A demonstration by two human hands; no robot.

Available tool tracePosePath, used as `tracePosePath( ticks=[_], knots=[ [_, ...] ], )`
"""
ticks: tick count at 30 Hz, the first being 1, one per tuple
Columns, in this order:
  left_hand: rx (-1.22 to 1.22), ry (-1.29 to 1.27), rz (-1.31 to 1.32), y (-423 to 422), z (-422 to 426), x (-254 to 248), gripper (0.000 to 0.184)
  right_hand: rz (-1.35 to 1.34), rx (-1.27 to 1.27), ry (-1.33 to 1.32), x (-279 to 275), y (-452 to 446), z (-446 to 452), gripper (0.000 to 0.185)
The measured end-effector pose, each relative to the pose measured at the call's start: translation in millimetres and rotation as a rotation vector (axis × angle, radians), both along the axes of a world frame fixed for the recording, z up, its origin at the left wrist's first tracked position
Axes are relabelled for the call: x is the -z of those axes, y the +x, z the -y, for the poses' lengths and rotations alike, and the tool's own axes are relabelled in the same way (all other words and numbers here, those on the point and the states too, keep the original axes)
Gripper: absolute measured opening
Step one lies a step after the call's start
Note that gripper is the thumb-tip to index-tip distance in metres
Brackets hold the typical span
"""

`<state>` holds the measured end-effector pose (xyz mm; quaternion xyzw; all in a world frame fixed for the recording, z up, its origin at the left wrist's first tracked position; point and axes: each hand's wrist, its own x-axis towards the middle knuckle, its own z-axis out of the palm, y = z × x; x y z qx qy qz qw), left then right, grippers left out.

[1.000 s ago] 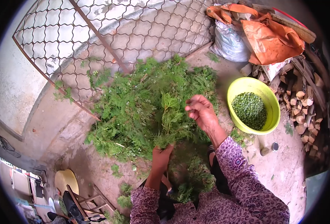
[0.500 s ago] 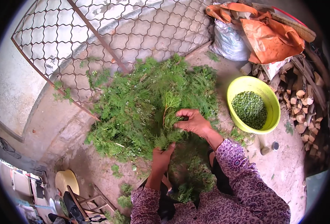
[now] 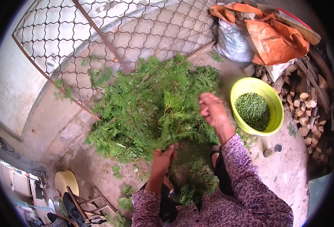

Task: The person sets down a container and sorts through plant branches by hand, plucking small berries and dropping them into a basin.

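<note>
My left hand point(image 3: 162, 159) is closed around the lower end of a leafy evergreen sprig point(image 3: 170, 120), which points up over a big pile of cut evergreen branches point(image 3: 129, 109). To the right of the sprig, my right hand point(image 3: 213, 110) is raised with its fingers curled together and slightly blurred. Whatever those fingers hold, if anything, is hidden. Close by on its right stands a yellow-green basin point(image 3: 276, 113), partly filled with small green cones or berries point(image 3: 252, 110). The two hands are apart.
A rusty wire-mesh panel point(image 3: 114, 41) lies behind the pile. Stacked firewood point(image 3: 307, 109) and sacks, one covered by an orange bag point(image 3: 276, 41), stand at the right. A wooden stool point(image 3: 95, 206) and a straw-coloured hat-like object point(image 3: 66, 183) are at lower left.
My right hand has left the sprig and moved up and right toward the basin. My left hand still holds the sprig, almost in place.
</note>
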<state>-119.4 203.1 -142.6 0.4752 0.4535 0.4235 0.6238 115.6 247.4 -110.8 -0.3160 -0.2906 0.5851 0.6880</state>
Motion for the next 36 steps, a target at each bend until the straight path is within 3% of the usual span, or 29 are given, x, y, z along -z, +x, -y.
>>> tracePosePath(
  ticks=[2,3,5,7,9,13,20,23,25,27,29,31,33,36],
  knots=[
    [0.021,-0.098,0.054,-4,1,-5,0.014,-0.386,-0.054,0.145,0,12,0,0.007],
    [0.022,-0.098,0.054,-4,1,-8,0.014,-0.385,-0.053,0.145,1,11,0,0.007],
    [-0.052,-0.137,0.158,-5,0,-12,0.014,-0.197,-0.077,-0.005,-12,-5,5,0.013],
    [-0.046,-0.135,0.165,-9,-4,-5,0.014,-0.176,-0.096,-0.026,-13,-12,7,0.016],
    [-0.039,-0.132,0.171,-11,-5,-4,0.015,-0.075,-0.277,-0.048,-12,-14,8,0.019],
    [-0.065,-0.172,0.174,-8,-5,-7,0.016,0.302,-0.359,-0.13,-25,-34,20,0.03],
    [-0.06,-0.12,0.131,-4,-4,-8,0.015,0.408,-0.308,-0.059,-16,-51,16,0.017],
    [-0.048,-0.164,0.172,-8,-5,-4,0.016,0.43,-0.202,-0.02,-10,-49,13,0.012],
    [-0.028,-0.177,0.169,-9,-5,-10,0.016,0.555,0.031,0.01,-5,-45,9,0.016],
    [-0.009,-0.188,0.169,-9,-5,-12,0.016,0.566,0.051,-0.013,-6,-43,9,0.019],
    [-0.03,-0.188,0.201,-9,-4,-8,0.02,0.747,0.423,0.152,-4,-36,4,0.019],
    [-0.038,-0.186,0.209,-11,-2,-10,0.019,0.526,0.33,0.076,-7,-15,3,0.014],
    [-0.039,-0.184,0.214,-13,-2,-9,0.018,0.024,0.177,-0.035,-23,-10,8,0.003],
    [-0.056,-0.239,0.2,-15,-5,-3,0.017,-0.189,0.032,-0.014,-33,-19,11,0.004]
  ],
)
